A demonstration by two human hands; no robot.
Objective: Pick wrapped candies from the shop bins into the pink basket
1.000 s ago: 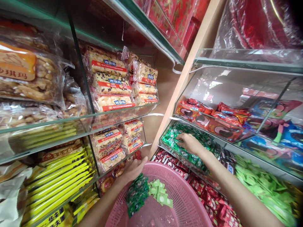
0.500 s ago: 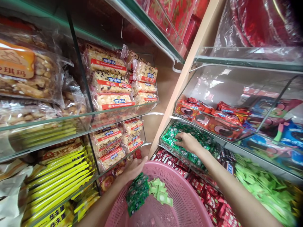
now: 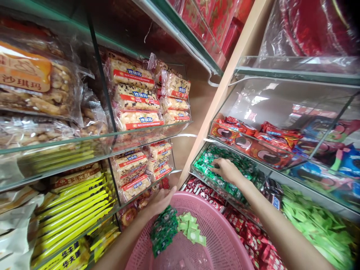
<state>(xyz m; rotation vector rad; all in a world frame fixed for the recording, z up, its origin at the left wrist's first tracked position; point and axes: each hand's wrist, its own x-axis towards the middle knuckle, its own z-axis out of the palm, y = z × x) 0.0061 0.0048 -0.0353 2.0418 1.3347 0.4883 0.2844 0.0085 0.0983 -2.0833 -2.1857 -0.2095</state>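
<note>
My left hand (image 3: pixel 161 202) is closed on the near-left rim of a pink plastic basket (image 3: pixel 225 228), its fingers partly hidden behind the edge. Inside the basket lie a heap of dark green wrapped candies (image 3: pixel 164 230) on the left and several pale green packets (image 3: pixel 191 228) beside them. Over to the right, my right hand (image 3: pixel 227 171) reaches into a clear shelf bin of shiny green wrapped candies (image 3: pixel 206 159). Its fingers are bent down and closed on the candies at the top of the pile; how many they grip is hidden.
Shelves surround the basket. Sachima packs (image 3: pixel 137 99) and yellow wafer packs (image 3: pixel 75 210) stand on the left. On the right are red-wrapped snacks (image 3: pixel 278 135), light green packets (image 3: pixel 315 217) and dark red packets (image 3: pixel 250 236). A glass shelf edge (image 3: pixel 298 77) runs above my right arm.
The shelves have shifted slightly to the right in view. My right hand stays in the green candies with its fingers a little lower, and my left hand remains at the basket rim.
</note>
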